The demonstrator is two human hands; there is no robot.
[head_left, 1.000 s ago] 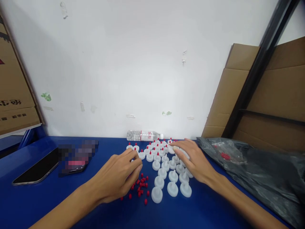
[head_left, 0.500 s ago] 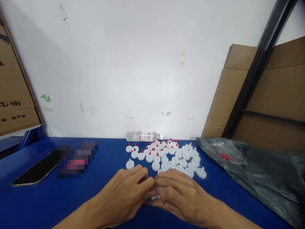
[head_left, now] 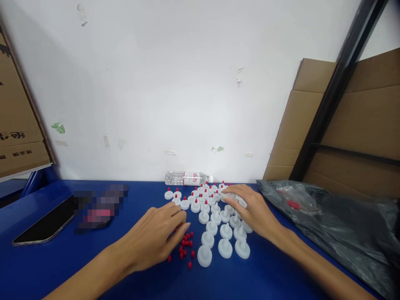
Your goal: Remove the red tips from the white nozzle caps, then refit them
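Many small white plastic caps point(head_left: 218, 227) with nozzles stand in rows on the blue table point(head_left: 62, 266). The far rows carry red tips point(head_left: 196, 201); the near rows are plain white. A scatter of loose red tips point(head_left: 186, 243) lies left of the near caps. My left hand point(head_left: 156, 235) rests palm down beside that scatter, fingers curled with their tips over the red tips. My right hand point(head_left: 250, 210) reaches over the caps at the right, fingers extended and together, touching a far white cap.
A clear water bottle point(head_left: 187, 178) lies against the white wall. A black phone point(head_left: 43, 225) and a blurred object point(head_left: 100, 206) lie at the left. A dark plastic bag point(head_left: 328, 225) covers the table's right side, with cardboard boxes point(head_left: 359, 125) behind it.
Half a second ago both hands met near the table's front over a cap. They have since parted: the right hand went out to the far caps, the left back to the red tips.
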